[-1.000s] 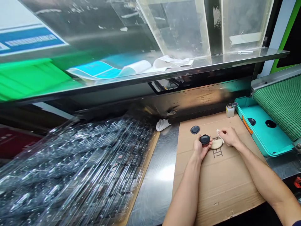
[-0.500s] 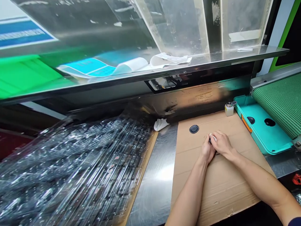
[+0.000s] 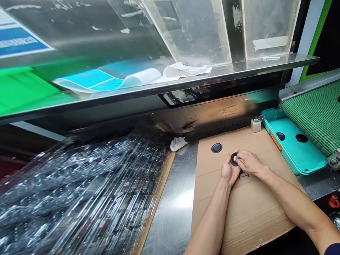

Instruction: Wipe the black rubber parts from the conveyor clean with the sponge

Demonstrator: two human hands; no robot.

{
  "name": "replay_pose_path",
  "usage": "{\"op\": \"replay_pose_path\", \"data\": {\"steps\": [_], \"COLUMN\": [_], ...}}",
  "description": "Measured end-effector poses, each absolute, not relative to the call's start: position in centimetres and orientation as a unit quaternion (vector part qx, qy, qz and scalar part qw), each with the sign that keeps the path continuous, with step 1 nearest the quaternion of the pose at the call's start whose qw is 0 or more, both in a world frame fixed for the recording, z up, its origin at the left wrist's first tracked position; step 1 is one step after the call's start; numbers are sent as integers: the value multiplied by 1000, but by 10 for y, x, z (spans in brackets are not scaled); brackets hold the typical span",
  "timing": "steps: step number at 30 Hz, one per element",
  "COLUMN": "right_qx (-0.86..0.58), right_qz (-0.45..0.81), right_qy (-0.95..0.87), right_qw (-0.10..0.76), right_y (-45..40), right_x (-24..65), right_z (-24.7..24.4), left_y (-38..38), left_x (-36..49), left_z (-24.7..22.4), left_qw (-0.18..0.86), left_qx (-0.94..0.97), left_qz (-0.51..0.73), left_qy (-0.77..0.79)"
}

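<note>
1. The left grip [image 3: 228, 170] is curled and cupped, grasping a black disc [image 3: 234, 159] against the fingers and palm, with the disc's face tilted up toward the right hand.
2. The right grip [image 3: 249, 163] is clenched on a small white cloth [image 3: 237, 160], whose visible edge presses on the disc's face. Most of the cloth is hidden by the fingers.
3. The two grips are touching, and both hover over a cardboard sheet [image 3: 252, 216] on the steel counter [image 3: 172, 216]. A printed mark [image 3: 243, 176] on the cardboard sits just beside the right wrist, mostly hidden.
4. A second black disc [image 3: 216, 148] lies flat on the cardboard, near the hands and toward the far edge.
5. A small bottle [image 3: 256, 125] with a metal cap stands at the far corner of the cardboard.
6. To the right, a teal tray [image 3: 294, 154] holds two more black discs [image 3: 301, 138], next to a green belt [image 3: 313, 109].
7. A white glove [image 3: 177, 143] lies on the counter just left of the cardboard.
8. Farther left is a large stack of clear plastic [image 3: 79, 187].
9. Papers [image 3: 186, 69] lie on a steel shelf [image 3: 239, 69] above.
</note>
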State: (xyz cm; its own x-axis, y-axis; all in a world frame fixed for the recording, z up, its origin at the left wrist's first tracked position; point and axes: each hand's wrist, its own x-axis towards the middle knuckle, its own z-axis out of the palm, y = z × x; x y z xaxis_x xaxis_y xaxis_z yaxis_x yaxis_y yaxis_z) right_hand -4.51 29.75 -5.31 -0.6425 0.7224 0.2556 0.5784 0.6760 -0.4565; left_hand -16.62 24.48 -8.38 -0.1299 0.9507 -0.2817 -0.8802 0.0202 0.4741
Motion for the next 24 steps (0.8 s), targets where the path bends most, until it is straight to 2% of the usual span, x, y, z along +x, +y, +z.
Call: {"op": "replay_pose_path", "data": {"steps": [4,7,11,14,17,21,24], "right_qx": [-392,-318,-221,-234,-347,-500,-441], "right_qz": [169,197,324,396,332,115,75], "right_qy": [-878,-906,-899,-862,-848,-838,-873], "right_qw": [215,198,194,213,224,186,193], "right_y": [293,288,286,296,317,337,333], "right_x": [-47,-48,-46,-38,-23,-9,-10], "right_z": [-54,-51,-43,-40,-40,-42,-43], "left_y": [244,243,245,245,244,242,242], "left_x": [-169,-173,-180,-188,-197,-205,-207], "left_z": [-85,-85,-82,-75,-70,-63,-58], "left_qw": [667,679,673,651,650,653,654], "left_qx": [55,53,38,25,12,6,32], "left_qz": [694,687,697,724,731,730,726], "left_qy": [265,255,244,226,206,201,212]}}
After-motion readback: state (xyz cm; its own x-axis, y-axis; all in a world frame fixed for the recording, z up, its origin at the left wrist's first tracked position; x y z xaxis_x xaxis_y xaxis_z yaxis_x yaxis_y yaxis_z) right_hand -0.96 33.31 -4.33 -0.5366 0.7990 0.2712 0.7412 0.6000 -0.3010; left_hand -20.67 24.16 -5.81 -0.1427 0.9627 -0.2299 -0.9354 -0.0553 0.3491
